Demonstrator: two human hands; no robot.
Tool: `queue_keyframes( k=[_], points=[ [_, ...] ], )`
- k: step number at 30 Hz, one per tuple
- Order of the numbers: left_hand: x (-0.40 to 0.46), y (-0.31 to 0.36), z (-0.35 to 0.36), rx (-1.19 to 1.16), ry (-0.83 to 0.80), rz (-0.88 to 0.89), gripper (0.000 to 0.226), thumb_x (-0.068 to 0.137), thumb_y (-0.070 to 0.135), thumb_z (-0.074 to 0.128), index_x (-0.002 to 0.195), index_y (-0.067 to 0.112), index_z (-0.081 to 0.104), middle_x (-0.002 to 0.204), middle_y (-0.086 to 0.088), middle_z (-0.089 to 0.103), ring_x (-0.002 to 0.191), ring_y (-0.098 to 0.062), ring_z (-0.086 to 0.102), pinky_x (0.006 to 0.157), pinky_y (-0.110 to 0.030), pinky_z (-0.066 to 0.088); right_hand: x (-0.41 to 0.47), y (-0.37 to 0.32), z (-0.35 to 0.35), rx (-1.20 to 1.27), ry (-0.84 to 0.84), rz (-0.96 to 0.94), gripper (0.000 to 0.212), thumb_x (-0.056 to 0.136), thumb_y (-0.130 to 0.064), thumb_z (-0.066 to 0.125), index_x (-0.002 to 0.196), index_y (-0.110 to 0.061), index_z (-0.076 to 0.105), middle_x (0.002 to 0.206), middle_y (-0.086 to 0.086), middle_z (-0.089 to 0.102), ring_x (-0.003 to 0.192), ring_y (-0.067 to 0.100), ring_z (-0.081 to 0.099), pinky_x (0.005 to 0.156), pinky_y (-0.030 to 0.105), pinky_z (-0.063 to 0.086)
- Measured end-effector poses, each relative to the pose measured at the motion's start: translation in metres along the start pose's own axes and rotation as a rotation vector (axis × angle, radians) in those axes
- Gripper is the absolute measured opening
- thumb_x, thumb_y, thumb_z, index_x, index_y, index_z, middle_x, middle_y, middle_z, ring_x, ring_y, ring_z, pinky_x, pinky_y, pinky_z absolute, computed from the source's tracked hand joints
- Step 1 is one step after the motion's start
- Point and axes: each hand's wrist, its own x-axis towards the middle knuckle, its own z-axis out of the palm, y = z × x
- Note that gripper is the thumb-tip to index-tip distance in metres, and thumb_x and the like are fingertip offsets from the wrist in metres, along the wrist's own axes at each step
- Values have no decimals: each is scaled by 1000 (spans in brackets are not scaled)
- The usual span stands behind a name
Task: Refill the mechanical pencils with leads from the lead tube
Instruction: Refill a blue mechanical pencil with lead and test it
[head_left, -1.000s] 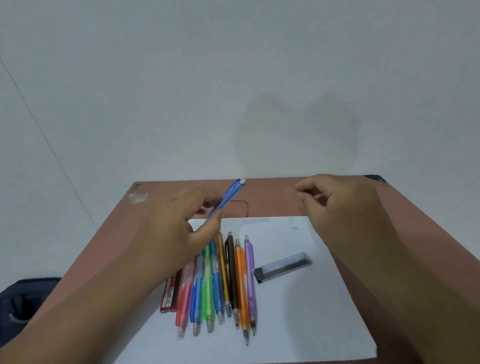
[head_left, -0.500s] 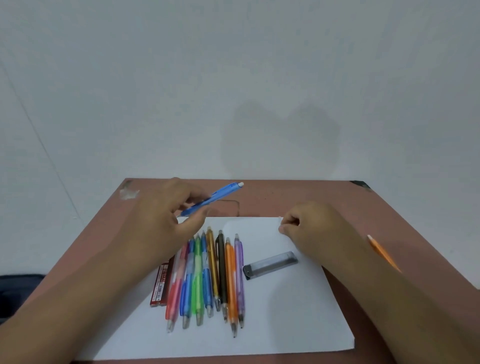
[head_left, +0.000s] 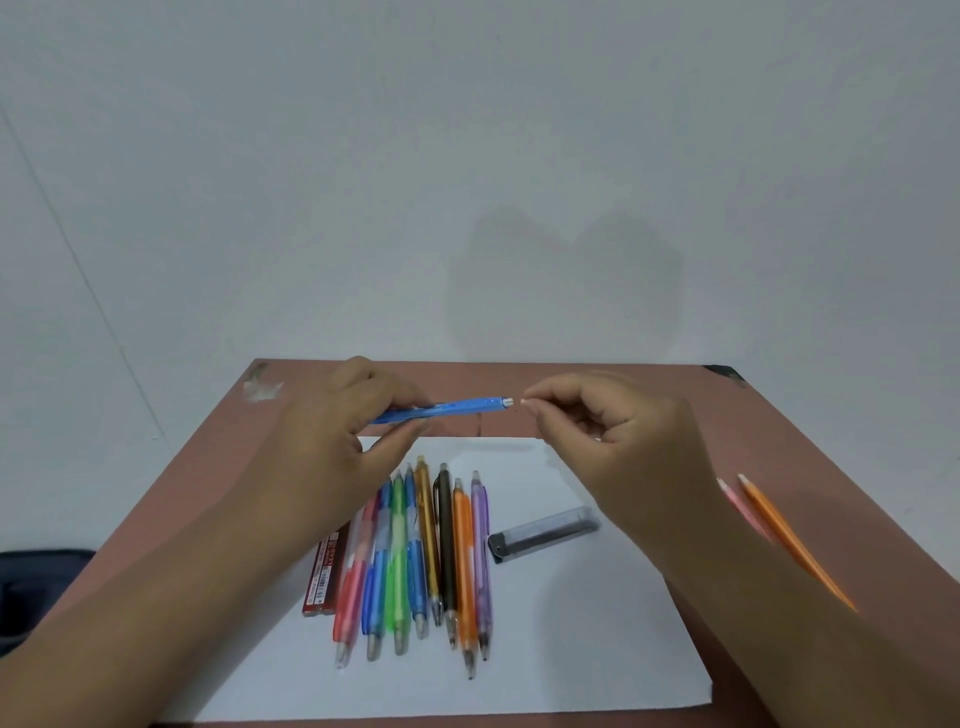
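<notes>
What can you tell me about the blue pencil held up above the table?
The translucent blue plastic mechanical pencil is slim, with a small white eraser end pointing right. It lies almost level in the air above the brown table, gripped near its tip end by the left hand. The right hand brings pinched fingertips close to the white end; contact is unclear.

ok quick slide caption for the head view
Left hand holds a blue mechanical pencil level while the right hand pinches at its cap end, above a row of pencils.
</notes>
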Motion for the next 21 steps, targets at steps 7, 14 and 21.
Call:
queue_keyframes(
  k=[7, 14, 21],
  points=[
    [0, 4, 1, -37, 24, 41, 23, 87, 40, 58, 103, 29, 71, 93, 15, 60, 96, 5, 53, 78, 1, 37, 0, 4, 5, 1, 32, -61, 10, 87, -1, 74, 92, -8, 79, 78, -8, 71, 70, 7, 64, 65, 15, 51],
    [0, 3, 0, -34, 13, 67, 21, 87, 39, 61, 103, 30, 71, 93, 20, 57, 94, 8, 54, 76, 2, 37, 2, 3, 3, -42, 3, -109, 11, 86, 2, 74, 87, -8, 77, 76, -4, 70, 69, 11, 63, 63, 26, 52],
    [0, 5, 0, 10, 21, 102, 25, 87, 35, 60, 104, 24, 74, 92, 15, 58, 80, -2, 51, 69, -3, 41, 2, 6, 3, -47, -47, -48, 11, 90, -4, 70, 85, -13, 74, 71, -5, 65, 66, 16, 60, 60, 33, 49]
  ],
)
